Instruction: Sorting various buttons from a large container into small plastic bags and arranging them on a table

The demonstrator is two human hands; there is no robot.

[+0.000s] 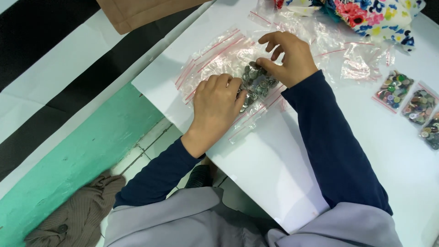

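Pile of grey metal buttons (257, 83) on clear zip bags (215, 57), far left of white surface (274, 169). Left hand (216, 103) curled beside the pile, touching it. Right hand (289, 57) fingers (265, 62) pinch buttons. Three filled button bags (414, 103) right; floral cloth (375, 13) far.

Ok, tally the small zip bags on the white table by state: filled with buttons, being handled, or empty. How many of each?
Filled bags of mixed-colour buttons, at the right edge: 3
Bag of grey metal buttons under the left hand and right hand: 1
Empty clear bags with red zip strips: overlapping, count unclear, several
Total bags holding buttons: 4
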